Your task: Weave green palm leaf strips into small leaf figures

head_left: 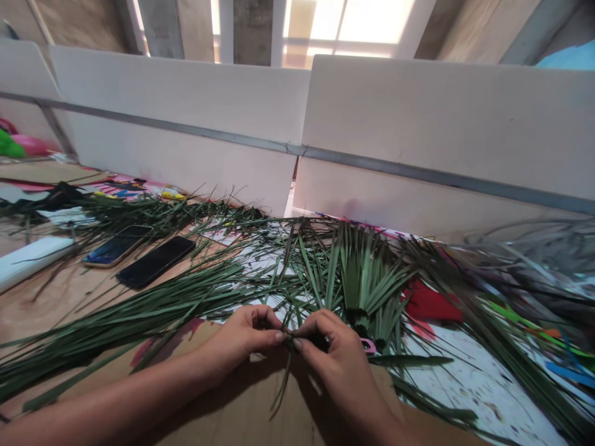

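Note:
Both hands meet at the middle of the head view, above a brown cardboard sheet. Between the thumb and fingertips of my left hand is one side of a small knot of green leaf strips. My right hand pinches the other side of that knot. Thin strip ends hang below it toward the cardboard. Just behind my right hand stands a fanned bundle of green leaves. A pink scissors-like handle peeks out beside that hand, the rest hidden.
Long leaf strips lie across the left side. Two phones rest on the table behind them. A white bar-like object is at far left. Red material and coloured strips lie right. White panels stand upright along the back.

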The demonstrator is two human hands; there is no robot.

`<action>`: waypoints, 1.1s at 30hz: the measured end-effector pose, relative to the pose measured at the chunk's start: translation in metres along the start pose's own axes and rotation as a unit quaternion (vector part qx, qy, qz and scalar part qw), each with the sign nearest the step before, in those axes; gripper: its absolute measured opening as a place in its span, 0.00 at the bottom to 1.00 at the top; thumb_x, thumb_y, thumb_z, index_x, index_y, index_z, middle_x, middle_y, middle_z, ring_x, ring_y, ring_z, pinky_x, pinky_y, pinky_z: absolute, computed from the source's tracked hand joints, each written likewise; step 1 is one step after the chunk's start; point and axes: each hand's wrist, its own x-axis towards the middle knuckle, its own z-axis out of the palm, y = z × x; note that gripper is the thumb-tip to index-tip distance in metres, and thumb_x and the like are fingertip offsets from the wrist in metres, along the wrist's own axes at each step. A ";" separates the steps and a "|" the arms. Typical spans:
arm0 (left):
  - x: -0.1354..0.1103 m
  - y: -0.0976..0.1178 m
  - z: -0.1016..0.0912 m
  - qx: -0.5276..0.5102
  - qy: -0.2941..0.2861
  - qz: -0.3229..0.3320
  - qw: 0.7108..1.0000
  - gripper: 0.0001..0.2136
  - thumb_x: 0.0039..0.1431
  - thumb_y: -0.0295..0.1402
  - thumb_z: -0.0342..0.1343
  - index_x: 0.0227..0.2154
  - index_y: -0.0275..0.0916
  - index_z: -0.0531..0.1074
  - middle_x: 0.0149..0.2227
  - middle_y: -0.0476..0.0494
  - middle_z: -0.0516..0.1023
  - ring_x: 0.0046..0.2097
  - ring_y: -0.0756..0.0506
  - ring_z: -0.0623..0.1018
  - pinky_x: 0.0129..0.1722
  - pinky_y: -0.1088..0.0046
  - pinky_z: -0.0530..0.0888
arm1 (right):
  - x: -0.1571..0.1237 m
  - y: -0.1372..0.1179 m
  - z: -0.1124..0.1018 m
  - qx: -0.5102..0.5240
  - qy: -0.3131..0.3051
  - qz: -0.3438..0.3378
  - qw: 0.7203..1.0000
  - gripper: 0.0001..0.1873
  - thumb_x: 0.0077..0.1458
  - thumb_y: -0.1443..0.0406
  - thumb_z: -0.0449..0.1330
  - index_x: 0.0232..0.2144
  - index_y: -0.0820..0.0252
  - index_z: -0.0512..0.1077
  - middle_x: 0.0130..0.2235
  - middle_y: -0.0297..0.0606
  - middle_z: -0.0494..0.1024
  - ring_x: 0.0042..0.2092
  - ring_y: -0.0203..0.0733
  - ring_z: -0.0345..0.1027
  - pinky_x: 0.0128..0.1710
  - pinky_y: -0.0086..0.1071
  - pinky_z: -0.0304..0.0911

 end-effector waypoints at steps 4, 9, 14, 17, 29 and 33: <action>0.000 0.002 -0.001 0.018 0.000 0.008 1.000 0.13 0.38 0.33 0.75 0.24 0.35 0.77 0.23 0.48 0.76 0.26 0.50 0.71 0.30 0.73 0.66 | 0.000 0.000 0.000 0.001 0.001 0.002 1.000 0.06 0.52 0.70 0.62 0.24 0.58 0.73 0.30 0.34 0.74 0.36 0.43 0.69 0.37 0.35 0.59; -0.002 0.001 0.000 -0.001 0.004 -0.008 1.000 0.14 0.38 0.33 0.75 0.25 0.36 0.76 0.24 0.48 0.76 0.26 0.50 0.71 0.30 0.73 0.65 | 0.002 -0.001 -0.003 0.008 -0.018 0.007 1.000 0.07 0.53 0.71 0.61 0.24 0.58 0.73 0.30 0.34 0.74 0.36 0.43 0.69 0.37 0.34 0.59; -0.001 0.003 0.001 0.030 -0.008 0.004 0.999 0.14 0.37 0.34 0.75 0.24 0.36 0.76 0.22 0.50 0.75 0.25 0.51 0.70 0.29 0.74 0.64 | -0.002 -0.002 -0.001 -0.030 -0.003 0.007 1.000 0.08 0.53 0.71 0.63 0.24 0.59 0.72 0.30 0.33 0.73 0.35 0.43 0.68 0.35 0.33 0.58; -0.001 0.005 0.003 0.045 -0.006 0.014 0.999 0.15 0.37 0.35 0.75 0.23 0.36 0.75 0.21 0.51 0.73 0.24 0.52 0.68 0.27 0.74 0.63 | -0.005 0.000 0.002 -0.062 0.019 -0.017 0.998 0.09 0.54 0.72 0.62 0.23 0.59 0.70 0.30 0.34 0.72 0.36 0.43 0.67 0.35 0.34 0.58; -0.002 0.000 0.005 -0.058 0.034 0.014 0.998 0.15 0.39 0.33 0.76 0.26 0.37 0.74 0.22 0.51 0.74 0.22 0.53 0.66 0.24 0.76 0.60 | -0.004 0.007 0.002 -0.028 0.032 -0.131 0.990 0.10 0.57 0.75 0.59 0.32 0.57 0.77 0.35 0.35 0.78 0.40 0.41 0.70 0.41 0.32 0.64; -0.001 0.001 0.006 -0.025 0.033 0.014 0.999 0.15 0.38 0.34 0.75 0.25 0.36 0.75 0.21 0.51 0.73 0.22 0.53 0.66 0.24 0.76 0.60 | -0.006 0.011 0.005 -0.024 0.034 -0.141 0.989 0.10 0.58 0.75 0.60 0.32 0.56 0.77 0.35 0.35 0.78 0.39 0.41 0.70 0.40 0.32 0.64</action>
